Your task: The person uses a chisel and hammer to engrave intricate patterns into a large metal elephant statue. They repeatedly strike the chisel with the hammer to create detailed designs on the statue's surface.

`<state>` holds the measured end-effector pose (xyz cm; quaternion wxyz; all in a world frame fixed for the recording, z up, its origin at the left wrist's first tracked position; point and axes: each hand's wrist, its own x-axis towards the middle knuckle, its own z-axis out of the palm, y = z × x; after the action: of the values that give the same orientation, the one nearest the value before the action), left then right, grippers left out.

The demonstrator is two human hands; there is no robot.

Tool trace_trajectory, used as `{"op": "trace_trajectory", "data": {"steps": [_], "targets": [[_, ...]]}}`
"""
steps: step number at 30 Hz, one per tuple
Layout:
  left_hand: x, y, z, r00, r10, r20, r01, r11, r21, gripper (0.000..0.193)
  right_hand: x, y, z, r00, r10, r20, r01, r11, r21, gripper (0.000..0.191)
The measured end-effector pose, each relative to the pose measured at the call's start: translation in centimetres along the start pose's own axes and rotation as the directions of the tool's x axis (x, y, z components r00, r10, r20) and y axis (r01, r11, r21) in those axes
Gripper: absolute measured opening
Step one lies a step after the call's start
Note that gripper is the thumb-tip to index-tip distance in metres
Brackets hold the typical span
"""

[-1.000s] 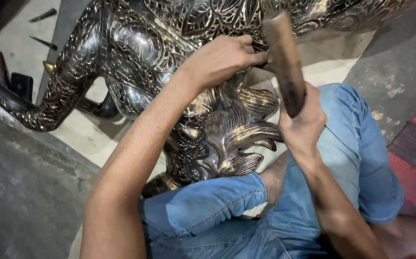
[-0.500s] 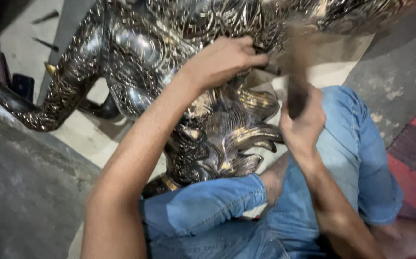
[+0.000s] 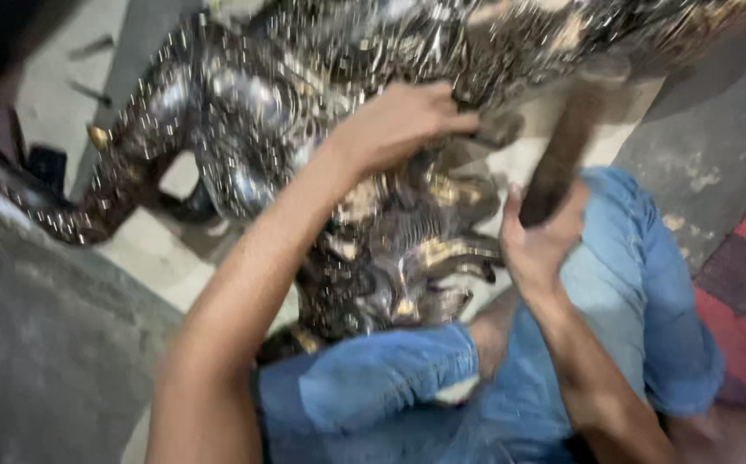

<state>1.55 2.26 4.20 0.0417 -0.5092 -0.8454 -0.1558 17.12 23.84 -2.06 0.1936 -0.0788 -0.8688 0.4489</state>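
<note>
Gripping a hammer, the right hand is shut tight around its handle. The left hand pinches something small against the shiny statue.

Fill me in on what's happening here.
A person sits on the floor in blue jeans with a large ornate metal statue across the lap. The left hand presses on the statue's embossed surface. The right hand grips a dark wooden-handled tool raised beside it. The picture is blurred with motion.
</note>
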Motion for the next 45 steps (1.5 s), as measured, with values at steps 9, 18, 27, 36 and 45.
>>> {"op": "trace_trajectory", "data": {"steps": [9,18,27,36,45], "targets": [[-0.1,-0.5,0.5,0.999,0.013,0.037,-0.014,0.999,0.03,0.022,0.0,0.0,0.2,0.997,-0.072,-0.016,0.071,0.997,-0.025,0.045],[-0.6,-1.6,0.4,0.945,-0.163,-0.283,-0.034,0.812,-0.582,0.04,0.4,0.0,-0.4,0.997,0.042,0.063,-0.04,0.998,-0.04,0.045],[-0.2,-0.4,-0.4,0.998,-0.059,-0.003,0.058,0.996,-0.067,0.054,0.0,0.7,-0.3,0.983,0.152,0.104,-0.163,0.98,0.111,0.044],[-0.1,-0.3,-0.5,0.999,-0.039,-0.001,0.038,0.999,-0.036,0.051,0.2,-0.5,-1.1,0.993,0.068,0.092,-0.071,0.997,0.024,0.047],[-0.3,-0.3,-1.1,0.999,0.028,0.029,-0.027,0.999,-0.037,0.043,0.3,-0.6,-0.8,0.999,-0.04,-0.006,0.041,0.998,0.039,0.042]]}}
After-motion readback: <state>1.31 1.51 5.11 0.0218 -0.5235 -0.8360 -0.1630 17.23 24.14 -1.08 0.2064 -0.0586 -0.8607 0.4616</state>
